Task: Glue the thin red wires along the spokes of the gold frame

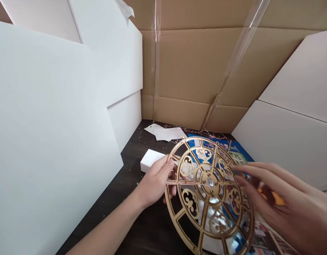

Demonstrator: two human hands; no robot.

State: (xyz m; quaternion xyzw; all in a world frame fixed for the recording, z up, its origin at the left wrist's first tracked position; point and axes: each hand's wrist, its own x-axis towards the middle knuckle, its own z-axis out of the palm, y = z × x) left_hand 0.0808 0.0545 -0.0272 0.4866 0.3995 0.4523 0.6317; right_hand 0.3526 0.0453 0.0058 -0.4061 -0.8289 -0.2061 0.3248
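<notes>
A round gold wheel frame (201,211) with spokes and scrollwork fills the lower middle of the head view, tilted toward me. My left hand (159,179) is closed on its left rim, thumb in front and fingers behind. At the opposite side, my right hand (282,198) has its fingertips on the right rim, slightly blurred. A thin pinkish wire (188,183) runs along a spoke from the left rim to the hub. Something orange (278,199) shows beneath the right hand; its kind is hidden.
On the dark tabletop (131,187) a small white box (150,159) stands behind my left hand. Paper pieces (166,133) and loose thin wires (210,134) lie by the cardboard wall (192,67). Blue printed sheets (244,150) lie beyond the wheel. White panels (59,106) rise at both sides.
</notes>
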